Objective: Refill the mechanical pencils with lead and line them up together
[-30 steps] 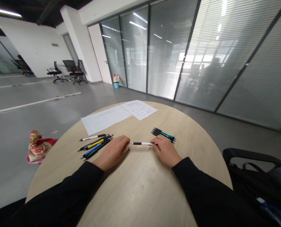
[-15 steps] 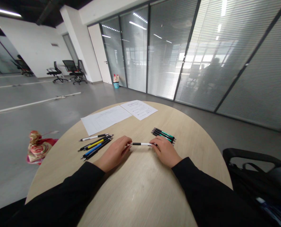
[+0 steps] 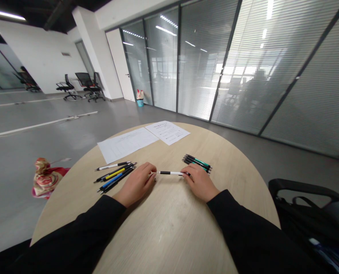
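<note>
A black-and-white pen is held level just above the table, between my two hands. The fingers of my right hand are closed round its white end. My left hand pinches at the thin tip end; a small dark bit shows under its fingertips, too small to name. Beside my left hand lies a loose group of pens: a white one, a yellow one, a blue one and several black ones. Behind my right hand, several green-and-black pens lie side by side, partly covered by the hand.
Two printed sheets of paper lie at the far side of the round wooden table. A black chair with a bag stands at the right. On the floor to the left is a red-and-beige bag.
My left hand has shifted slightly left and up, and a bit more of the pen's thin tip shows. My right hand and the pens on the table look unmoved.
</note>
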